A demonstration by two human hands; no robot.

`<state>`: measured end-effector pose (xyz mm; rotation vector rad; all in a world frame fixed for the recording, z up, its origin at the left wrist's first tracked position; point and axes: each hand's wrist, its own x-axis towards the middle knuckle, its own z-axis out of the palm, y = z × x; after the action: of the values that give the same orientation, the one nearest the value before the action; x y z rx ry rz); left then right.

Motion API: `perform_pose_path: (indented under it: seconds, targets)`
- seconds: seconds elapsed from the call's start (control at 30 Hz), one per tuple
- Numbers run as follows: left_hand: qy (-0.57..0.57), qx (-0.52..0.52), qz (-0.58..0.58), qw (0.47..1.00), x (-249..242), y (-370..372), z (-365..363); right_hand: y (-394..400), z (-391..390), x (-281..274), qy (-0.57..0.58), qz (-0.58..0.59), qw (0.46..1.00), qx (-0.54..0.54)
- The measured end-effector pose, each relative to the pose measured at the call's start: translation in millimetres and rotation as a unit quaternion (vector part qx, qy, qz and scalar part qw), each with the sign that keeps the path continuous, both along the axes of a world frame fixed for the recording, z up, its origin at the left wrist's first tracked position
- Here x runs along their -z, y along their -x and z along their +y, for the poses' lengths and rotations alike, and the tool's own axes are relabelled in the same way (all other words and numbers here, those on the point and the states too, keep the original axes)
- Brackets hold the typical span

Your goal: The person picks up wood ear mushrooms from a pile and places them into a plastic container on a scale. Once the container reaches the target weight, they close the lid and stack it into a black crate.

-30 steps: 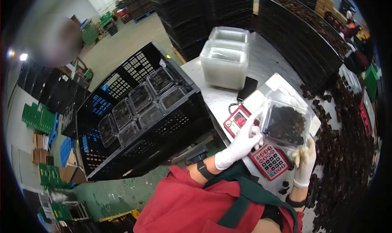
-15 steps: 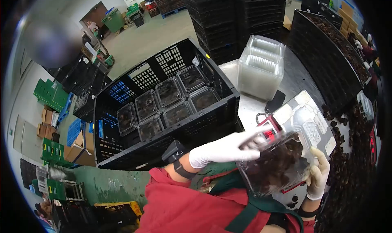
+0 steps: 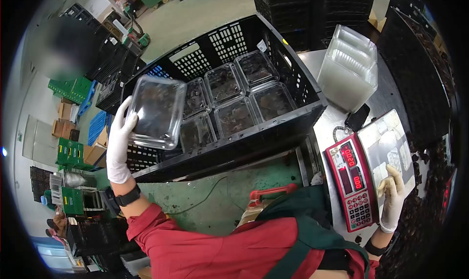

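Note:
A clear plastic clamshell box (image 3: 159,110) with dark contents is held tilted in my gloved left hand (image 3: 122,132). My fingers grip its left side, over the left end of a black slatted crate (image 3: 244,139). Several similar filled boxes (image 3: 237,115) sit inside the crate in rows. On the right, my gloved right hand (image 3: 392,196) hovers at the edge of the scale's platform (image 3: 391,142), holding nothing, with fingers loosely bent and apart. Beside it is the red weighing scale (image 3: 349,181), its digits lit.
A stack of clear plastic containers (image 3: 349,68) stands on the metal table (image 3: 312,59) behind the scale. A dark object (image 3: 358,116) lies between them. Loose dark pieces (image 3: 425,205) cover the far right. Tall black crates (image 3: 312,15) rise behind, and a red-handled item (image 3: 271,193) is below the table.
My left hand has carried the filled box left from over the scale to the crate. My right hand has let go of the box and stays by the scale, now uncovered. The view has shifted.

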<state>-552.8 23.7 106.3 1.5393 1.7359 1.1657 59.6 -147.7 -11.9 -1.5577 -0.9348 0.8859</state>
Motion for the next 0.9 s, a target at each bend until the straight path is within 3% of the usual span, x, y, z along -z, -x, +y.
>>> perform_pose_path:
  seconds: [0.03, 0.07, 0.1, 0.17, 0.2, 0.27, 0.3, 0.37, 0.43, 0.5, 0.57, 0.63, 0.7, 0.83, 0.87, 0.9]
  targets:
    - [0.017, -0.028, 0.062, 0.998, 13, 35, -2, -4, 0, 3, 0.002, 0.002, 1.000, -0.002]
    - [0.109, -0.058, 0.094, 0.988, 10, 41, -9, -7, -1, 5, 0.001, 0.010, 1.000, 0.011]
    - [0.137, -0.038, 0.134, 0.981, 43, 92, -9, -10, -2, 6, 0.001, 0.017, 1.000, 0.025]
    - [0.194, -0.097, 0.322, 0.922, 87, 139, -14, -12, -2, 3, 0.004, 0.018, 1.000, 0.024]
    - [0.193, -0.095, 0.322, 0.922, 78, 121, -12, -13, -2, 2, 0.007, 0.008, 1.000, 0.027]
    - [0.170, -0.125, 0.440, 0.873, 46, 54, -2, -16, -5, 0, 0.006, -0.002, 0.999, 0.033]
    - [0.161, -0.105, 0.411, 0.891, 37, 36, 11, -18, -7, 2, 0.012, -0.016, 0.999, 0.036]
    - [0.118, -0.008, 0.401, 0.909, -3, -32, 32, -20, -15, 6, 0.010, -0.027, 0.998, 0.047]
    - [-0.047, 0.125, 0.411, 0.902, -13, -83, 62, -25, -28, 11, 0.020, -0.034, 0.999, 0.037]
    - [-0.021, 0.187, 0.432, 0.882, -44, -169, 80, -23, -42, 10, 0.028, -0.025, 0.998, 0.051]
    - [-0.149, 0.296, 0.404, 0.853, -36, -230, 114, -19, -61, 11, 0.037, -0.007, 0.996, 0.076]
    - [-0.203, 0.369, 0.389, 0.819, -26, -299, 147, -20, -85, 17, 0.039, -0.001, 0.994, 0.106]
    - [-0.335, 0.388, 0.307, 0.802, 6, -372, 177, -23, -113, 22, 0.042, 0.002, 0.990, 0.137]
    - [-0.198, 0.490, 0.310, 0.790, 32, -461, 160, -30, -172, 36, 0.066, -0.042, 0.972, 0.224]
    - [-0.201, 0.526, 0.398, 0.725, 40, -472, 157, -31, -188, 42, 0.060, -0.026, 0.966, 0.250]
    - [-0.204, 0.522, 0.397, 0.726, 54, -471, 151, -32, -203, 48, 0.055, -0.011, 0.960, 0.275]
